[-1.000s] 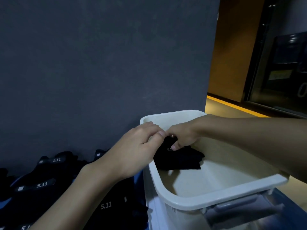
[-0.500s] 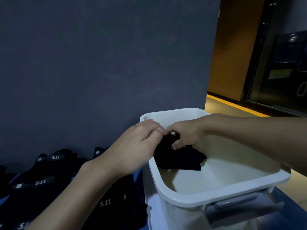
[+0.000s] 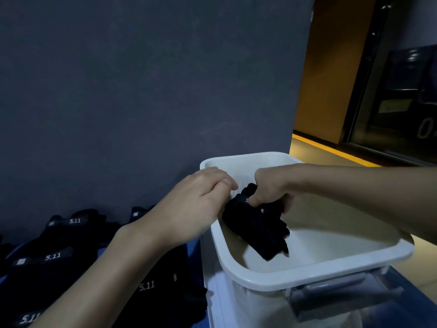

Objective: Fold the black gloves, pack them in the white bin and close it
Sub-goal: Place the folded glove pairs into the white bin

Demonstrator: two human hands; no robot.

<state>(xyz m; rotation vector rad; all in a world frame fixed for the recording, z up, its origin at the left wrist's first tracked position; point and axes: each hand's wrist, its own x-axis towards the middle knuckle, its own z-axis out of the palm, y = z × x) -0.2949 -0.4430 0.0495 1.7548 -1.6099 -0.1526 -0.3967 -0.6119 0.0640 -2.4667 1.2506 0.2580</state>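
Note:
A white bin (image 3: pixel 314 268) stands open at the lower right. Inside it, against the left wall, lies a folded black glove (image 3: pixel 257 228). My right hand (image 3: pixel 269 185) reaches into the bin from the right and grips the glove's upper end with curled fingers. My left hand (image 3: pixel 196 204) hovers over the bin's left rim with loosely curled fingers; no part of the glove shows in it. Several more black gloves (image 3: pixel 54 256) marked 5.11 lie in a pile on the blue surface at the lower left.
A dark grey wall (image 3: pixel 142 91) rises directly behind the bin and the glove pile. A clear plastic piece (image 3: pixel 343 294), perhaps the lid, lies under the bin's near edge. At the right a yellow-lit floor (image 3: pixel 331 150) leads to a dark glass door.
My right hand pushed the folded glove lower into the bin and turned it toward the near side. My left hand drew back a little from the glove to the rim.

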